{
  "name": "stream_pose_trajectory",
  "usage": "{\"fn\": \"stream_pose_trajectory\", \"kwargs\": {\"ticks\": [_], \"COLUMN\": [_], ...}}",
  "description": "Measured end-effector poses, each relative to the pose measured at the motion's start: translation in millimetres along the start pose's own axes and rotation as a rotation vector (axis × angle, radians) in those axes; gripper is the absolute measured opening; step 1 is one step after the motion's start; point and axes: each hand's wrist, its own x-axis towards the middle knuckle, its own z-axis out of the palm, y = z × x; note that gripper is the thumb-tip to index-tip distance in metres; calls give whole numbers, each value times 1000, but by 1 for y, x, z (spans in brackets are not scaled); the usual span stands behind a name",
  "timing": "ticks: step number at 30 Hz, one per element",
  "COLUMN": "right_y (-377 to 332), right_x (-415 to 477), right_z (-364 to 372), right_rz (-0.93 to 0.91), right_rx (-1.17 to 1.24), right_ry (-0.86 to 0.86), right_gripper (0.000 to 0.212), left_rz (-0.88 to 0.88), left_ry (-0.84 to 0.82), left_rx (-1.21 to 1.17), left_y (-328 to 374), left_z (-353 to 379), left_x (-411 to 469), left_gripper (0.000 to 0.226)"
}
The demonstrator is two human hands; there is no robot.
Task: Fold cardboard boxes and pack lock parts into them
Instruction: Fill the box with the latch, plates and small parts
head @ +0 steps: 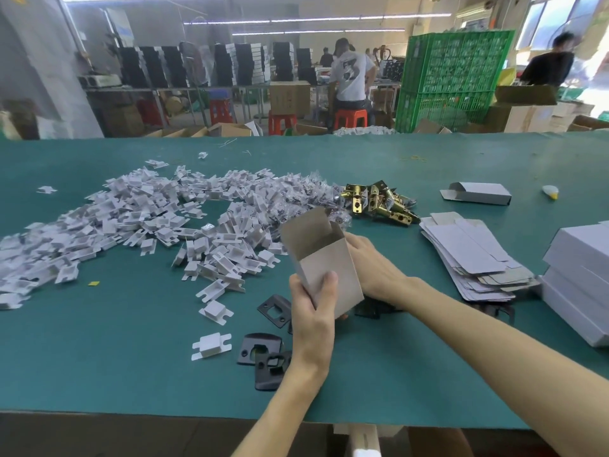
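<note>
— Where's the cardboard box?

— Up off the desk, held in both hands near the middle. It is tilted, with its open end facing up and away. The top flaps stand open, brown inside and pale outside.

— How is the left hand set?

— Clamped on the lower part of the box. The thumb lies flat on the front face and the fingers wrap round underneath.

— And the right hand?

— On the box's right side, with the fingers bent round behind it. Their tips are hidden, but the hand is closed on the box.

— What lies under the hands?

— Black strike plates on the green surface, just below the left wrist. Another black plate sits just left of the box. Two or three loose white plastic inserts lie beside them.

— Is the big white heap the same stuff?

— Yes, a wide pile of white inserts covers the left half of the desk. Small clear bags lie along its right end.

— Any metal parts?

— Brass latch parts in a small cluster beyond the box, touching the bags.

— And on the right?

— A slumped stack of flat box blanks. One folded box lies on its side farther back. Closed white boxes are stacked at the right edge.

— Past the desk?

— Green crates, stacked high, and a seated person facing away.
</note>
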Motion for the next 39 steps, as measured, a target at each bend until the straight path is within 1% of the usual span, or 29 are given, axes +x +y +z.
{"fn": "stream_pose_trajectory", "kwargs": {"ticks": [2, 3, 4, 5, 6, 7, 8, 9, 10, 12, 14, 16, 18, 19, 21, 22, 23, 25, 26, 27, 29, 32, 36, 39], "right_y": [-6, -9, -11, -19, -17, -19, -19, -17, -14, -6, -4, -2, -1, -2, -5, -7, -6, -8, -11, -13, -17, -13, -7, -10], "right_x": [14, 18, 26, 25, 37, 42, 50, 51, 56, 63, 65, 70, 69, 65, 50, 41, 37, 26, 23, 22, 21, 19, 9, -2], "right_z": [3, 3, 7, 2, 7, 9, 16, 17, 24, 34, 37, 37, 35, 33, 23, 16, 13, 6, 1, -3, -10, -22, -45, -69], "right_rz": [-14, -15, 13, 0, -11, -59, -34, -1, 43, 60, 32, 11, 31, 34, 49, 69, 58, 75, 82, 82, 133, 181, 186, 136], "right_rx": [57, 83, 71, 133, 133, 67, 36, -42, 16, 32, -92, -113, -49, 2, 121, 171, 235, 306, 297, 289, 306, 431, 655, 790], "right_ry": [-24, -29, 17, -2, 58, 31, 25, 11, 9, 94, 170, 196, 184, 179, 190, 196, 204, 204, 230, 270, 357, 477, 549, 623], "right_gripper": [29, 24, 40, 28, 97, 79, 73, 59, 49, 43, 42, 32, 21, 21, 31, 31, 26, 4, 17, 24, 23, 17, 16, 16], "left_rz": [58, 70, 74, 73, 72, 73, 75, 80, 91, 115, 134, 150, 148, 139, 114, 102, 92, 80, 76, 67, 31, -25, -63, -97], "left_ry": [20, 29, 37, 45, 51, 56, 63, 73, 84, 94, 85, 90, 94, 90, 70, 56, 47, 48, 53, 58, 69, 58, 27, -16], "left_rx": [29, 52, 70, 78, 80, 82, 89, 102, 117, 129, 145, 170, 176, 181, 183, 179, 175, 177, 179, 175, 140, 69, 69, 93], "left_y": [-1, -1, -1, -1, -2, -3, -5, -5, -5, -5, -4, -4, -5, -5, -5, -5, -5, -6, -6, -7, -6, -4, -2, -4], "left_z": [-1, -1, -1, -1, -2, -3, -4, -4, -4, -3, -2, -1, -2, -3, -3, -3, -4, -4, -4, -3, -1, -2, -2, -1], "left_x": [-1, 0, 0, 2, 3, 4, 4, 4, 4, 4, 4, 4, 4, 4, 4, 5, 5, 7, 8, 8, 7, 5, 5, 4], "left_gripper": [34, 35, 37, 38, 39, 40, 40, 40, 41, 40, 40, 40, 42, 42, 40, 38, 36, 33, 32, 30, 28, 29, 31, 31]}}
